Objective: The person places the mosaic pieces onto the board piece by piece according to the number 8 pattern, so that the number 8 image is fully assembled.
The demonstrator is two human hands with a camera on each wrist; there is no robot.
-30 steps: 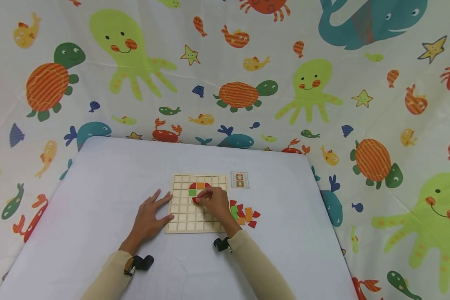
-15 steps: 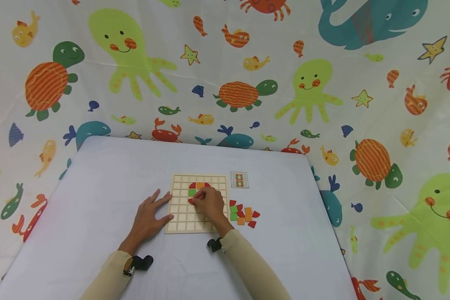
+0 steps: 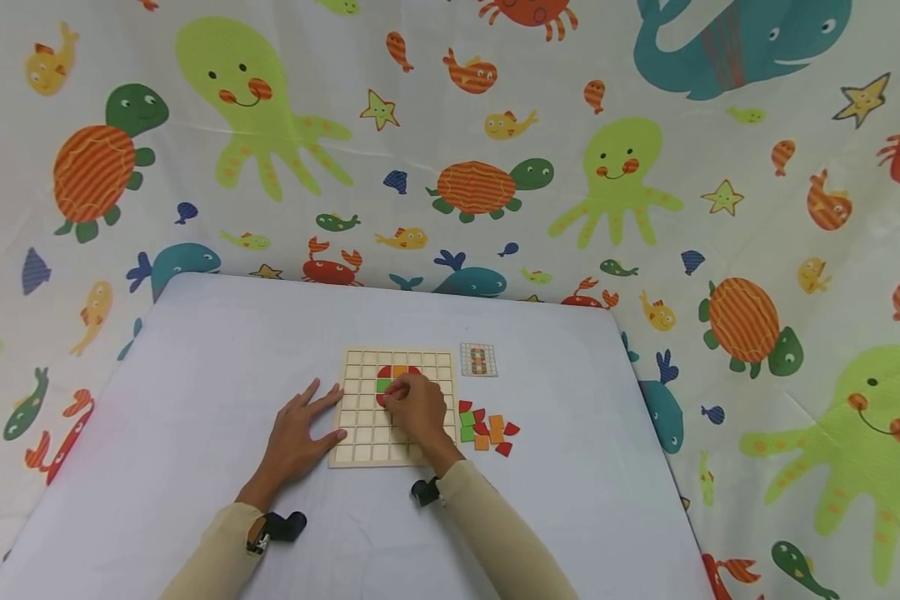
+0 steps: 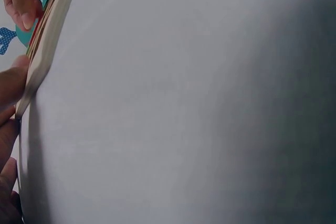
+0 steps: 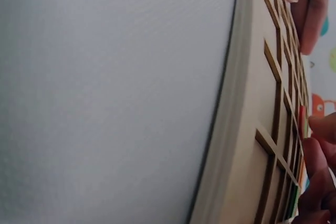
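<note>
A square wooden grid board lies on the white table. My left hand, fingers spread, rests at its left side, the thumb and index finger touching the edge. Over the board's middle my right hand pinches a red quarter-round tile at a cell below a green tile; the fingers partly hide it. In the right wrist view, the red tile shows at the fingertips. The top row holds a red tile, an orange tile and another red tile. My right hand hides the cells beneath it.
Right of the board lies a loose group of red, green and orange tiles. A small pattern card sits beyond them, near the board's upper right corner. A curtain with sea animals hangs behind the table.
My right hand has shifted slightly left with the red tile, bringing it under the green one. The left hand has stayed in place at the board's edge.
</note>
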